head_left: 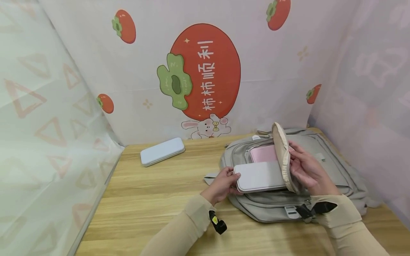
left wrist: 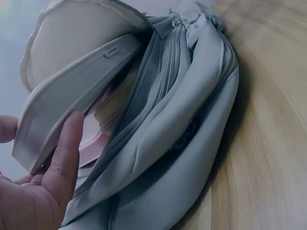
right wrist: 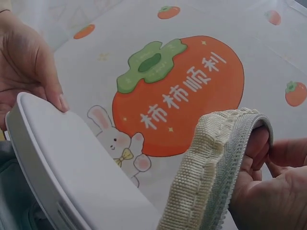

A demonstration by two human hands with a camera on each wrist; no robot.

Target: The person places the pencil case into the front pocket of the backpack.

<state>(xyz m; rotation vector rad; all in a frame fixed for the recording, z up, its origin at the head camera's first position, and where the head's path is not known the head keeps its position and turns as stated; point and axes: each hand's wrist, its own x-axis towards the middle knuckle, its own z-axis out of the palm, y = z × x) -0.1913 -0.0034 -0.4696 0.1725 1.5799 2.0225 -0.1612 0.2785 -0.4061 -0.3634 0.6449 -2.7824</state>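
White and probably light, the stiff case (head_left: 260, 176) at lower right suited end-pinching by the left hand (head_left: 223, 184) while the right hand (head_left: 308, 168) gripped a soft flap (head_left: 282, 153).

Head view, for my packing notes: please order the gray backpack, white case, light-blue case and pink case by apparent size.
1. Gray backpack
2. White case, partly behind the cream flap
3. Light-blue case
4. Pink case, partly hidden

The white case is nearer the camera, so true sizes are unsure.
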